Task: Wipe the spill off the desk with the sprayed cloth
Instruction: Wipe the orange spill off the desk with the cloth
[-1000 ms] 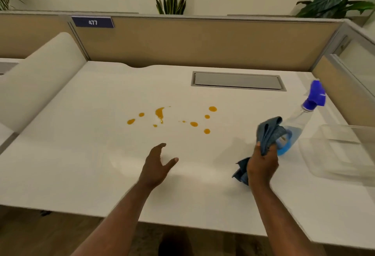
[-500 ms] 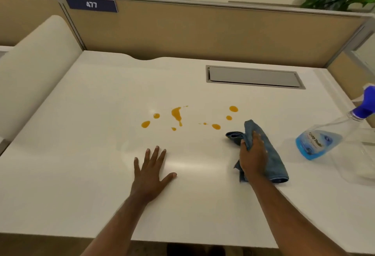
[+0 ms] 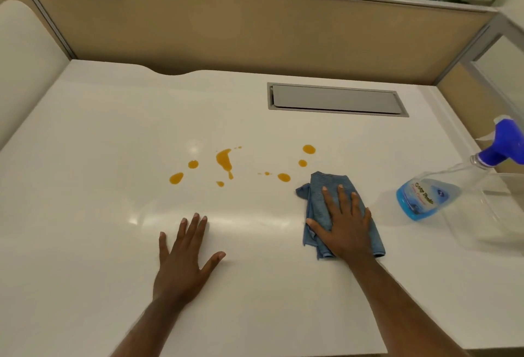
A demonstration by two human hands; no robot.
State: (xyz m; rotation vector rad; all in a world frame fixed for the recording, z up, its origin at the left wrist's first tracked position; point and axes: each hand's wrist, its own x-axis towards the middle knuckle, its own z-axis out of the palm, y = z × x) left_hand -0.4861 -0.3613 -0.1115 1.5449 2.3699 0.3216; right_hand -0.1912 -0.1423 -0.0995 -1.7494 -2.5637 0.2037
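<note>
An orange spill [image 3: 224, 159] of several drops and one larger splash dots the middle of the white desk [image 3: 113, 130]. A folded blue cloth [image 3: 317, 195] lies flat on the desk just right of the rightmost drops, its far corner close to one drop. My right hand [image 3: 344, 222] presses palm-down on the cloth with fingers spread. My left hand [image 3: 184, 257] rests flat on the bare desk, fingers apart, below the spill and holding nothing.
A clear spray bottle [image 3: 428, 195] with blue liquid and a blue trigger head lies tilted at the right, against a clear plastic container [image 3: 493, 215]. A grey cable flap [image 3: 334, 99] sits in the desk behind the spill. Tan partition walls [image 3: 255, 30] close the back and right.
My right hand carried the cloth left from the bottle, laid it on the desk and flattened onto it. My left hand came down flat on the desk.
</note>
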